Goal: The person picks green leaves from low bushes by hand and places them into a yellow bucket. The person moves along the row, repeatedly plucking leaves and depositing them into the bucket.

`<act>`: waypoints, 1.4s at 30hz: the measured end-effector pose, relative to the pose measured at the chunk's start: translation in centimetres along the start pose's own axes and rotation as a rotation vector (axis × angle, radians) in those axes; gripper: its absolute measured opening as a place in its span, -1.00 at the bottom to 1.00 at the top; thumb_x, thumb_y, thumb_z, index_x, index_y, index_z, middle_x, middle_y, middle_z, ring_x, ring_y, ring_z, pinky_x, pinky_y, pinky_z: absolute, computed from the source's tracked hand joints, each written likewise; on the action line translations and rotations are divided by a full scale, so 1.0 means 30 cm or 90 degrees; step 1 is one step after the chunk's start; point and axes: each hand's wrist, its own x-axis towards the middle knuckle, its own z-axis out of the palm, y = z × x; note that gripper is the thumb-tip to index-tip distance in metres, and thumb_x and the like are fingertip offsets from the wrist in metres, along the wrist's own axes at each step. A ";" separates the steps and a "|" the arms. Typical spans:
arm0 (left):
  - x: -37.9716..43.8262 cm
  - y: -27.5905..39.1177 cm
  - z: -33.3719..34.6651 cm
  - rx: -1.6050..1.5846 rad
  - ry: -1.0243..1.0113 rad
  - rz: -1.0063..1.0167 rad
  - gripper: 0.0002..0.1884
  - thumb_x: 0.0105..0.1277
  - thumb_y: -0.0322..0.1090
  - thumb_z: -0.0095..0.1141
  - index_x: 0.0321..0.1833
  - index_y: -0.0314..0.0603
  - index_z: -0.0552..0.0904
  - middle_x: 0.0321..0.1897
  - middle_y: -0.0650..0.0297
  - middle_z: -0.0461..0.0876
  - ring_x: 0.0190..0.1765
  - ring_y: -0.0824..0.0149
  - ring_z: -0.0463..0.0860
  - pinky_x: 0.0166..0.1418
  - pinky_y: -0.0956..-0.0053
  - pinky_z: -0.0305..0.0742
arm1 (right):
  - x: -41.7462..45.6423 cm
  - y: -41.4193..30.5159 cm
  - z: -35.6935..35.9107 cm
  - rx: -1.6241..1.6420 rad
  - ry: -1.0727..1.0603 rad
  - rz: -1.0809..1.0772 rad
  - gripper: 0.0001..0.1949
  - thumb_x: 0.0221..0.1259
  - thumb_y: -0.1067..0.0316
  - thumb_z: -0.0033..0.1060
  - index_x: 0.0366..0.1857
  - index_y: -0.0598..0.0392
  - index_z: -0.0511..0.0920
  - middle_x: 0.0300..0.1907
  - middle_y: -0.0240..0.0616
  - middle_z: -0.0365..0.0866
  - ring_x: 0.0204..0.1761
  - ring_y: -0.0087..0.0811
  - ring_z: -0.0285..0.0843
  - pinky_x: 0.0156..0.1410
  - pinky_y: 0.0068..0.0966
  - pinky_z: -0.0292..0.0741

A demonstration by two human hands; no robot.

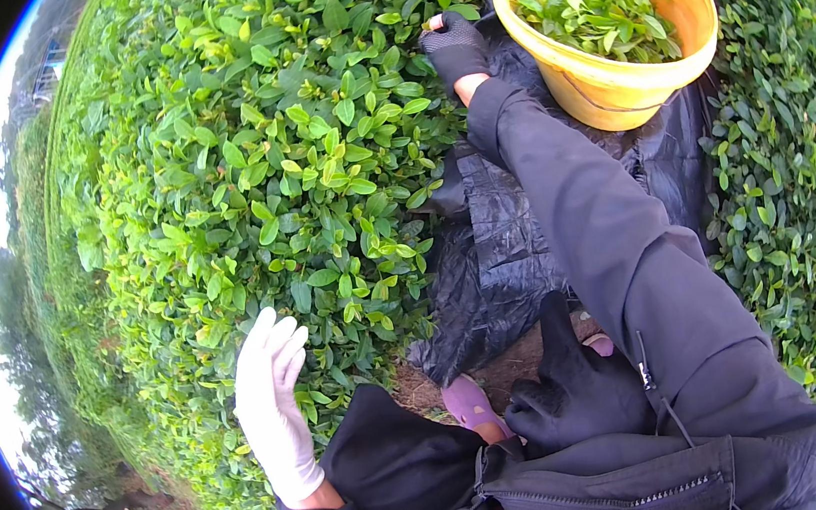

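My left hand [274, 406], in a white glove, is raised beside the near side of a leafy hedge-like bush [292, 162]. Its fingers are stretched out and slightly bent, with nothing visible in them. Far ahead, at the right edge of the same bush, is my right hand [456, 49] in a black fingerless glove. Its fingers are curled and a bare fingertip shows; whether it pinches a leaf is hidden. Just right of it stands a yellow plastic bucket [605, 93], partly filled with picked green leaves [599, 14]. A thin wire handle hangs down its side.
Black plastic sheeting [505, 244] covers the ground between the bush and a second leafy row [789, 158] on the right. Bare soil [423, 385] shows by my pink-purple shoe [470, 403]. Trees [35, 358] stand at the far left.
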 end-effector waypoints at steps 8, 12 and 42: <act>0.047 -0.023 0.064 0.024 -0.039 -0.040 -0.44 0.56 -0.03 -0.09 0.41 -0.35 0.46 0.17 0.07 0.66 0.15 0.29 0.69 0.24 0.48 0.51 | -0.156 -0.114 -0.153 0.464 -0.122 0.181 -0.91 0.18 0.53 0.29 -0.30 0.07 0.61 -0.44 -0.44 0.55 -0.39 -0.53 0.49 -0.18 -0.51 0.54; 0.090 -0.017 0.083 -0.018 -0.081 -0.040 -0.47 0.54 -0.08 -0.06 0.39 -0.34 0.48 0.19 0.08 0.66 0.18 0.27 0.68 0.28 0.47 0.48 | -0.314 -0.037 -0.321 0.532 -0.388 0.196 -0.96 0.32 0.44 0.21 -0.22 0.09 0.58 -0.34 -0.37 0.57 -0.40 -0.44 0.56 -0.26 -0.42 0.57; 0.070 -0.006 0.009 -0.083 -0.102 0.003 -0.48 0.55 -0.11 -0.10 0.35 -0.42 0.49 0.18 -0.01 0.65 0.16 0.17 0.71 0.26 0.43 0.55 | -0.537 -0.206 -0.330 0.569 -0.470 0.395 -0.84 0.29 0.50 0.27 -0.09 0.12 0.59 -0.35 -0.39 0.54 -0.33 -0.50 0.56 -0.13 -0.36 0.72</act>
